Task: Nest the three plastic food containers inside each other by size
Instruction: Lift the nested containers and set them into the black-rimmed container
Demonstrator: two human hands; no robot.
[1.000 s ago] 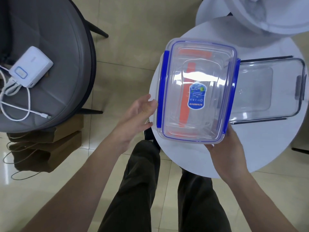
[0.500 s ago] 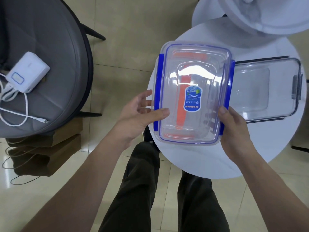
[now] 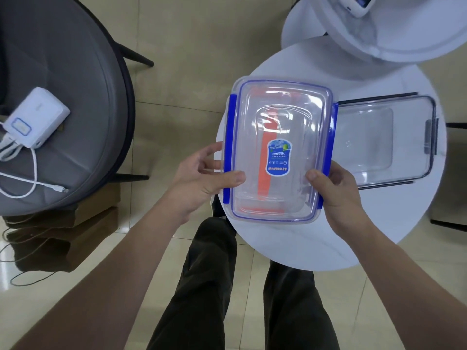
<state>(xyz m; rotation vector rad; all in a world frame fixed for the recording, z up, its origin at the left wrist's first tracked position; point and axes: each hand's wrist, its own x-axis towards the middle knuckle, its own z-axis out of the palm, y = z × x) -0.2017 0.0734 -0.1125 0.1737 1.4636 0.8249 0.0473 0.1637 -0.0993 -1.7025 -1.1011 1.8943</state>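
blue-clipped container (image 3: 279, 152): held over white round table (image 3: 290, 246) near edge, left hand (image 3: 202, 180) and right hand (image 3: 336, 190) clamped on its long sides. clear container (image 3: 384, 140): just behind, on table; bare tabletop nearer the person.

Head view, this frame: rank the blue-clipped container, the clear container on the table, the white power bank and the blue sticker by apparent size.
1. Blue-clipped container, held nearer the camera by the left hand and right hand, so its lead is partly nearness.
2. Clear container, partly hidden; true rank against the first is unsure.
3. White power bank.
4. Blue sticker.
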